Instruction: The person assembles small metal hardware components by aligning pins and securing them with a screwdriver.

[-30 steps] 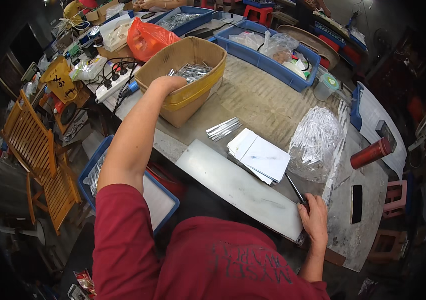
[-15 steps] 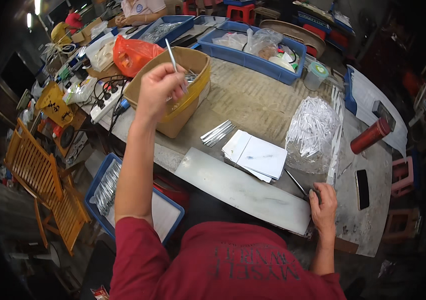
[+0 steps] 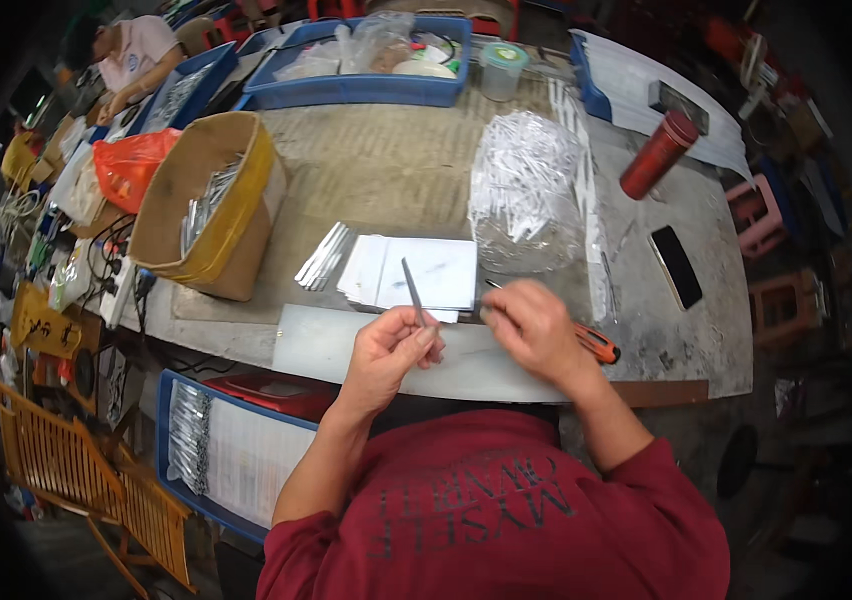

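My left hand (image 3: 391, 352) is closed around the lower end of a thin, tapered metal strip (image 3: 412, 284), which points up over the white paper stack (image 3: 436, 270). Just to the right, my right hand (image 3: 536, 332) has its fingers curled and slightly blurred; whether anything is in them is hidden. The tip of a dark slim rod (image 3: 493, 284) shows beside those fingers. Behind that hand's wrist lies an orange-and-black cutter knife (image 3: 598, 344). Several loose metal strips (image 3: 323, 257) lie left of the paper. More stand in a cardboard box (image 3: 258, 230) with yellow tape.
A pale curved board (image 3: 311, 345) lies along the table's near edge. Right of the paper is a bag of white slivers (image 3: 526, 180), then a phone (image 3: 676, 267) and a red flask (image 3: 658, 155). A blue tray (image 3: 246, 512) sits below; another person (image 3: 141, 60) sits far left.
My left hand has come down from over the cardboard box to the front of the paper, still holding a metal strip. My right hand has lifted and moved toward it. The view has turned rightward.
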A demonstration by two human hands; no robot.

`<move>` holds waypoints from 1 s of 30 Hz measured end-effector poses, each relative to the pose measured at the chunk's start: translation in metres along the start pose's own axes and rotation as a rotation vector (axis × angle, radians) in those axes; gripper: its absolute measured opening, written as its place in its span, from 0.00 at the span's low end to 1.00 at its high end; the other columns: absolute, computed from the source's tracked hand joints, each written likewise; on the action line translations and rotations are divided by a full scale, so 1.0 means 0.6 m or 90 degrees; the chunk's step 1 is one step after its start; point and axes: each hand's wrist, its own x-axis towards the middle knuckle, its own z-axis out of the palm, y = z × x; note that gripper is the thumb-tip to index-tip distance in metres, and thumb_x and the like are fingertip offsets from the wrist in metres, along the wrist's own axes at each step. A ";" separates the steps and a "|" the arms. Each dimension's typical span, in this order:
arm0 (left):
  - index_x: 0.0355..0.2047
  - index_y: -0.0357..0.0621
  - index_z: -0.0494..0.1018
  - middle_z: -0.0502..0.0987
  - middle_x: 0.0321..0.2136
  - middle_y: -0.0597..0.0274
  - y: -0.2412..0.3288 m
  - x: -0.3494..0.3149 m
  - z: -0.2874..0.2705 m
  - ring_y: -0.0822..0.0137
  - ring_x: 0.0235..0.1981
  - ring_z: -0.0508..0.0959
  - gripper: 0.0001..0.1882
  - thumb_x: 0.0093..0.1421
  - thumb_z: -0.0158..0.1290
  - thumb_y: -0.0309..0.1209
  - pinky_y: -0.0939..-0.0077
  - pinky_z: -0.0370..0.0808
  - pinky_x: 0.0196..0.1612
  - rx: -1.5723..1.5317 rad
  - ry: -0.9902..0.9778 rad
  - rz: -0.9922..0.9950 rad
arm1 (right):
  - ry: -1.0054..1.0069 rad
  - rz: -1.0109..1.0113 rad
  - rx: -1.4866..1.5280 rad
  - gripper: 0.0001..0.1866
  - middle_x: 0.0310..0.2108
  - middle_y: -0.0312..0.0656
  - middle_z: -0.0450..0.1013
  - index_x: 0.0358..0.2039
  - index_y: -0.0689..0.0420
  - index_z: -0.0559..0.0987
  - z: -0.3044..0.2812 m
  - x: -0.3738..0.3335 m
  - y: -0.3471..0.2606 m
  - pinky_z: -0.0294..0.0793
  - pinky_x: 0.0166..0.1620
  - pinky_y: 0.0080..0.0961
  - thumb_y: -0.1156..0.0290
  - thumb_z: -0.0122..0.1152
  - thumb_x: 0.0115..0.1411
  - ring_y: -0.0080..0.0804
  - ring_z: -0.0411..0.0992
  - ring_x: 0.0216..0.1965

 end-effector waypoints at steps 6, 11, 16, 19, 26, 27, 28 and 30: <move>0.32 0.38 0.67 0.72 0.23 0.60 -0.024 -0.019 -0.015 0.71 0.23 0.74 0.07 0.55 0.48 0.28 0.84 0.69 0.22 -0.011 0.020 -0.060 | -0.016 0.080 -0.214 0.06 0.24 0.46 0.67 0.27 0.58 0.74 -0.043 0.036 0.118 0.68 0.28 0.34 0.74 0.55 0.45 0.44 0.69 0.26; 0.32 0.39 0.67 0.72 0.22 0.60 -0.032 -0.023 -0.007 0.70 0.22 0.74 0.07 0.55 0.48 0.29 0.84 0.70 0.21 -0.025 0.025 -0.083 | -0.171 0.045 -0.328 0.05 0.24 0.47 0.67 0.25 0.57 0.74 -0.030 0.060 0.165 0.69 0.31 0.36 0.75 0.51 0.46 0.45 0.69 0.29; 0.32 0.38 0.67 0.73 0.22 0.62 -0.034 -0.030 -0.013 0.73 0.22 0.74 0.06 0.56 0.47 0.27 0.85 0.69 0.22 -0.029 0.023 -0.095 | -0.230 0.053 -0.348 0.05 0.24 0.48 0.67 0.22 0.58 0.74 -0.015 0.065 0.193 0.68 0.33 0.38 0.76 0.47 0.46 0.45 0.68 0.31; 0.32 0.38 0.67 0.73 0.21 0.62 -0.037 -0.030 -0.017 0.73 0.22 0.74 0.06 0.56 0.47 0.27 0.85 0.69 0.22 -0.038 0.027 -0.084 | -0.223 0.000 -0.345 0.04 0.23 0.47 0.66 0.21 0.59 0.73 -0.021 0.065 0.195 0.67 0.32 0.38 0.75 0.48 0.46 0.45 0.68 0.29; 0.33 0.38 0.67 0.72 0.21 0.61 -0.038 -0.026 -0.011 0.72 0.22 0.74 0.07 0.57 0.47 0.28 0.86 0.70 0.21 -0.041 0.020 -0.104 | -0.128 -0.087 -0.270 0.03 0.19 0.43 0.64 0.18 0.58 0.70 -0.037 0.059 0.191 0.67 0.27 0.34 0.74 0.55 0.43 0.41 0.67 0.25; 0.34 0.37 0.67 0.72 0.21 0.61 -0.039 -0.025 -0.011 0.72 0.22 0.74 0.07 0.57 0.47 0.28 0.86 0.70 0.21 -0.040 0.014 -0.101 | -0.106 -0.105 -0.254 0.04 0.19 0.42 0.64 0.18 0.58 0.71 -0.037 0.060 0.190 0.67 0.27 0.33 0.74 0.57 0.42 0.40 0.67 0.24; 0.34 0.37 0.67 0.72 0.21 0.61 -0.039 -0.025 -0.011 0.72 0.22 0.74 0.08 0.57 0.47 0.28 0.86 0.70 0.21 -0.039 0.009 -0.097 | -0.108 -0.107 -0.253 0.04 0.19 0.42 0.64 0.18 0.58 0.71 -0.038 0.060 0.185 0.67 0.27 0.33 0.74 0.57 0.42 0.40 0.67 0.24; 0.35 0.37 0.67 0.72 0.21 0.60 -0.040 -0.025 -0.011 0.72 0.22 0.74 0.08 0.57 0.47 0.28 0.86 0.71 0.22 -0.035 0.007 -0.094 | -0.048 -0.095 -0.236 0.04 0.20 0.41 0.65 0.20 0.57 0.72 -0.043 0.062 0.172 0.68 0.27 0.31 0.74 0.58 0.43 0.38 0.67 0.24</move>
